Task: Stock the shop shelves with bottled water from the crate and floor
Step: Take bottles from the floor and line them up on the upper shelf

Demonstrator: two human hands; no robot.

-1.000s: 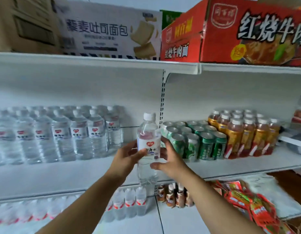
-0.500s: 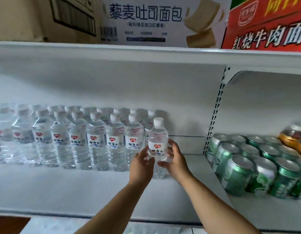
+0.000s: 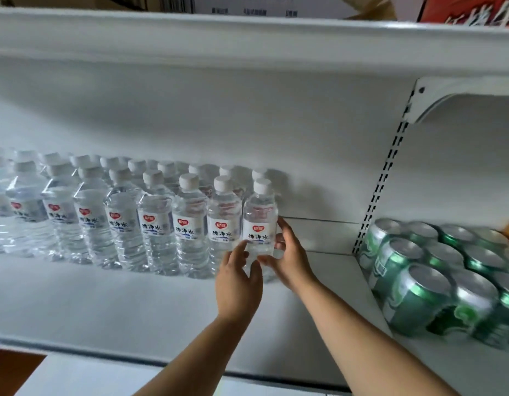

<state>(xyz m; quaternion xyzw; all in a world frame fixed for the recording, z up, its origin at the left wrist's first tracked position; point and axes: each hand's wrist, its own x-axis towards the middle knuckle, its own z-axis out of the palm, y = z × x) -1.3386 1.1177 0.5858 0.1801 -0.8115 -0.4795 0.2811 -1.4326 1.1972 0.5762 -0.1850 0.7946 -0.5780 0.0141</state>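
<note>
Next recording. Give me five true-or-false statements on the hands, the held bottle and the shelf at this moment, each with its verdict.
1. The left hand and the right hand both hold one water bottle. True.
2. That bottle is at the left end of the row of bottles. False: it is at the right end, beside the last bottle there.
3. Green cans stand to the right of the slotted upright. True.
4. The held bottle has lost its cap. False: a white cap sits on it.
5. The held bottle lies on its side. False: it is upright.
</note>
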